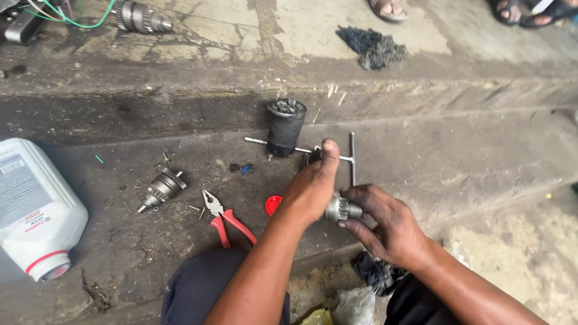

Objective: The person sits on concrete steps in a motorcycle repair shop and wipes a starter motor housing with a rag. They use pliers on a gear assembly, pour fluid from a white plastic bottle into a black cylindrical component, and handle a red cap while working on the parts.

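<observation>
My left hand and my right hand together grip a small metal gear part held low over the concrete floor. The toothed end of the part shows between the two hands. Just beyond my left thumb lies a steel T-handle wrench, and a black cylindrical motor housing stands upright on the floor. A small red cap lies beside my left wrist.
Red-handled pliers and a metal geared shaft lie to the left. A white plastic oil jug lies on its side at far left. A dark rag, a drill chuck and other people's sandalled feet are beyond the step.
</observation>
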